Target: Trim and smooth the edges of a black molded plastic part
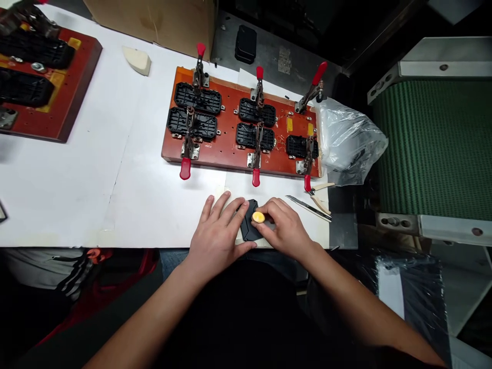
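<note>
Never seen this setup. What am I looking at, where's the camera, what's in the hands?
There is no machine here: a person works with two bare hands, and the single picture comes from a camera worn on their head, looking forward and down at a white table.

The left hand lies flat, pressing a small black plastic part onto the table edge. The right hand holds a small tool with a round yellow end against that part.

Behind the hands lies a red-brown fixture board with red-handled toggle clamps holding similar black parts. To its right are a clear plastic bag, a pair of snips and a thin metal blade. A green conveyor belt runs at far right, and a second fixture board sits at far left.
</note>
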Demonstrator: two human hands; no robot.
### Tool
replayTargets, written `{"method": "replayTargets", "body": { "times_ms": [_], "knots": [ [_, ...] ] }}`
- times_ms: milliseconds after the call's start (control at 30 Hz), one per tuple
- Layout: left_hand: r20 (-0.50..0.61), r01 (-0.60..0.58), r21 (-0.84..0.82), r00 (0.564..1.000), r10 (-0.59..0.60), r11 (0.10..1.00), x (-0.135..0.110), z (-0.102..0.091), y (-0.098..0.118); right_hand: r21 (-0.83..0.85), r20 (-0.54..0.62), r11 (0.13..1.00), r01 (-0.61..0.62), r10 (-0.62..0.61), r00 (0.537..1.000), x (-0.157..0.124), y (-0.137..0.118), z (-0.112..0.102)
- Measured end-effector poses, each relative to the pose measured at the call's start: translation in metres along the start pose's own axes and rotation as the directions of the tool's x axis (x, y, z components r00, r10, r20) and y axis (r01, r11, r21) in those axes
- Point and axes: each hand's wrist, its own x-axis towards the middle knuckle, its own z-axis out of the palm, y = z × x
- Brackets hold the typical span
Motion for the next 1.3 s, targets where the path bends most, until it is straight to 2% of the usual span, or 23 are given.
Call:
{"method": "replayTargets", "body": {
  "times_ms": [167, 367, 533, 700, 800, 867, 900, 1033, 1200, 1300],
  "knots": [
    [-0.01, 0.004, 0.007, 1.0, -0.004, 1.0, 0.0, 0.003, 0.001, -0.021, 0.028, 0.999, 0.05, -0.05, 0.998, 0.005, 0.006, -0.009],
    [-0.003, -0.002, 0.003, 1.0, 0.002, 1.0, 0.0, 0.003, 0.0, 0.033, 0.249, 0.991, 0.131, -0.135, 0.959, -0.007, 0.004, -0.021],
    [-0.012, 0.015, -0.001, 1.0, -0.015, 1.0, 0.001, 0.002, 0.001, 0.022, 0.136, 0.985, 0.172, -0.173, 0.975, 0.0, 0.011, -0.018],
    [-0.001, 0.009, -0.031, 1.0, -0.009, 0.999, 0.002, 0.001, 0.001, 0.135, 0.274, 0.968, 0.211, -0.241, 0.931, -0.01, 0.01, -0.021],
    [-0.014, 0.031, -0.028, 0.999, -0.031, 0.999, 0.002, 0.001, 0.001, 0.072, 0.198, 0.967, 0.246, -0.255, 0.946, -0.007, 0.011, -0.018],
    [-0.007, 0.033, -0.029, 0.999, -0.033, 0.999, 0.002, 0.001, 0.0, 0.072, 0.137, 0.97, 0.234, -0.242, 0.96, -0.009, 0.013, -0.016],
    [-0.001, 0.029, -0.031, 1.0, -0.029, 0.999, 0.002, 0.001, 0.0, 0.094, 0.145, 0.971, 0.219, -0.231, 0.962, -0.012, 0.014, -0.016],
    [0.001, 0.016, -0.027, 1.0, -0.016, 1.0, 0.002, 0.002, -0.001, 0.154, 0.255, 0.971, 0.183, -0.218, 0.942, -0.022, 0.014, -0.019],
    [-0.019, 0.025, -0.012, 1.0, -0.025, 1.0, 0.004, 0.004, -0.001, 0.119, 0.149, 0.972, 0.203, -0.22, 0.964, -0.028, 0.01, -0.016],
    [-0.005, 0.019, -0.027, 1.0, -0.019, 0.999, 0.003, 0.003, 0.0, 0.135, 0.175, 0.982, 0.135, -0.157, 0.972, -0.033, 0.009, -0.017]
  ]
}}
